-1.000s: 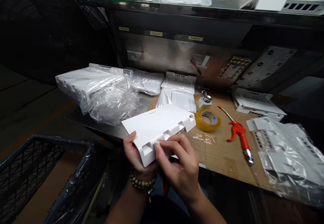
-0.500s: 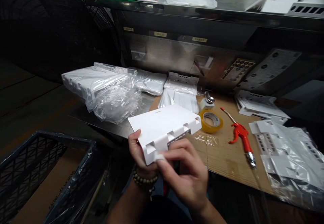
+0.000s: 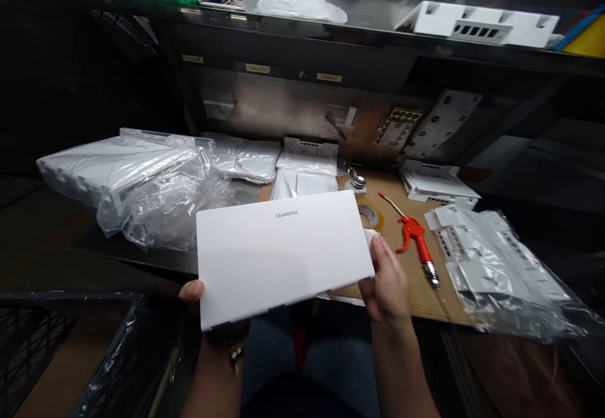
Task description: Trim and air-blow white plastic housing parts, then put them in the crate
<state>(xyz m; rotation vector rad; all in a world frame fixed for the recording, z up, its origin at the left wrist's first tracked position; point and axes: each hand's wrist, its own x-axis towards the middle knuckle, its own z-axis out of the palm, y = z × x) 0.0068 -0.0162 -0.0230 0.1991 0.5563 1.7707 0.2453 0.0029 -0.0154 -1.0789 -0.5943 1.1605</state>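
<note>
A white plastic cover (image 3: 283,260) is held up in front of me, its broad flat face toward the camera and its HUAWEI lettering upside down. My left hand (image 3: 191,290) grips the lower left edge; only the thumb shows and the other fingers are hidden behind the cover. At the right edge my right hand (image 3: 388,282) closes on the same cover, with a small piece of white wipe (image 3: 371,236) pinched near the fingertips. Behind the cover, a roll of yellow tape (image 3: 373,216) is partly hidden. A red air blow gun (image 3: 414,232) lies right of that hand.
Plastic-wrapped white covers (image 3: 123,166) are piled on the left, and a bag of white parts (image 3: 501,267) lies on the right. A metal-topped dispenser bottle (image 3: 358,181) stands behind the tape. A shelf (image 3: 283,27) spans the back. A crate (image 3: 104,342) sits lower left.
The cover has turned so its lettered face is toward me and its notched side points down. My right hand has moved from the notched side to the right edge. The view has shifted rightward.
</note>
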